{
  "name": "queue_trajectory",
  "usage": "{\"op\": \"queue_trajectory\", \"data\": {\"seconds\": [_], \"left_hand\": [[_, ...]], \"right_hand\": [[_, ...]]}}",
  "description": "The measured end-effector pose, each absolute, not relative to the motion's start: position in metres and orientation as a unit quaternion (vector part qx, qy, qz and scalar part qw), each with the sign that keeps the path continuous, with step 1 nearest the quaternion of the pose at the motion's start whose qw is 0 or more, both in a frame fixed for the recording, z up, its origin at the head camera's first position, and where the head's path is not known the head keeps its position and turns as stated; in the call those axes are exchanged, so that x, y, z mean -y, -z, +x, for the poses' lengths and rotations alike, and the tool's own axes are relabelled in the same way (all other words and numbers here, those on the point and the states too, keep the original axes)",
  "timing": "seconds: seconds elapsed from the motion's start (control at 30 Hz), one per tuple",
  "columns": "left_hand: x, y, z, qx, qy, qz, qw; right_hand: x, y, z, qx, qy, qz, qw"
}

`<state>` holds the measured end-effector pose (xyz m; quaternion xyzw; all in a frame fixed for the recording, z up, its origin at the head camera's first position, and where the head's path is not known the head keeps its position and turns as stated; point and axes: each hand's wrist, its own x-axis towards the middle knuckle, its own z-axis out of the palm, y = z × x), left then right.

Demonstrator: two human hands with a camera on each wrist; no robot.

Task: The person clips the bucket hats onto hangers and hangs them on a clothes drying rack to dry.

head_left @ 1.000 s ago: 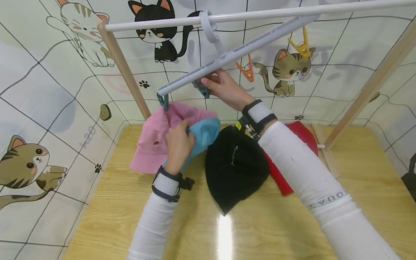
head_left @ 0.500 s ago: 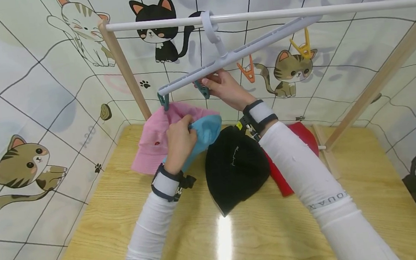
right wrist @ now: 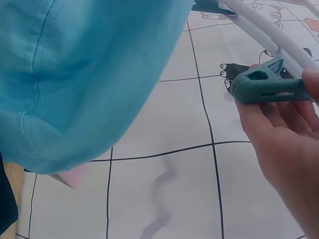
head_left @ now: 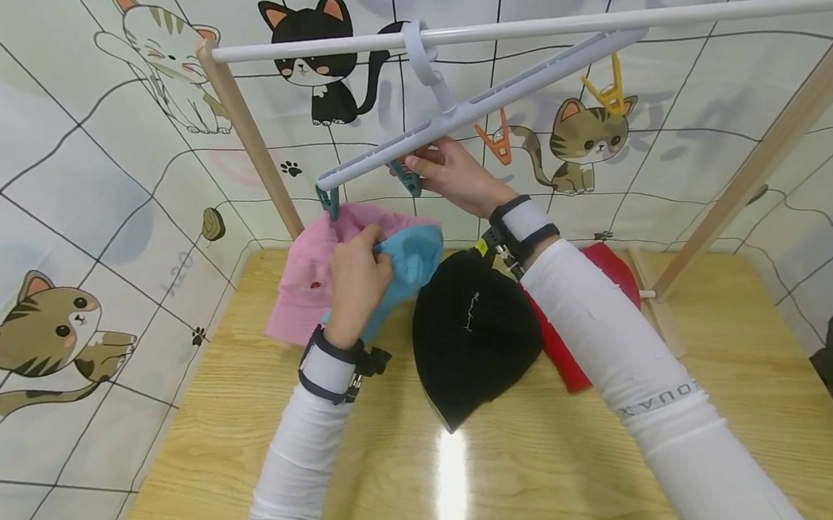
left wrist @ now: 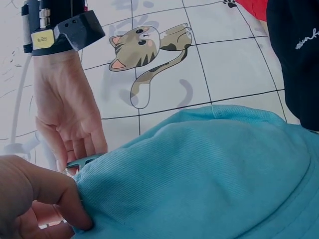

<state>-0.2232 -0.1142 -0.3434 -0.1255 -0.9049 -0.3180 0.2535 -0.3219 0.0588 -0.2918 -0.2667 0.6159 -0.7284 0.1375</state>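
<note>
I have the left hand [head_left: 361,278] curled at the edge of a light-blue fabric bucket hat [left wrist: 199,169], finger and thumb pinching it, the hat's body spreading to that hand's right. My right hand [head_left: 457,181], higher up, pinches a dark green plastic clip [right wrist: 271,91] beneath the pale plastic hanger [head_left: 506,97]; the hat sits below this clip, apart from it. A pink fabric bucket hat [head_left: 299,296] hangs just left of the left hand, and a black fabric hat [head_left: 477,342] is to its right.

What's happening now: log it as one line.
left hand: holds blue hat | right hand: holds teal clip | blue hat: apart from that clip | pink hat: clipped to hanger | black hat: on table
</note>
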Motion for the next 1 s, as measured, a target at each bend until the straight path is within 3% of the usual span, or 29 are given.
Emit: {"op": "queue_trajectory", "data": {"seconds": [1.0], "left_hand": [[0.106,0.326,-0.223,0.887,0.370,-0.099,0.257]], "right_hand": [[-0.068,0.288,-0.323,-0.627,0.720,-0.254,0.154]]}}
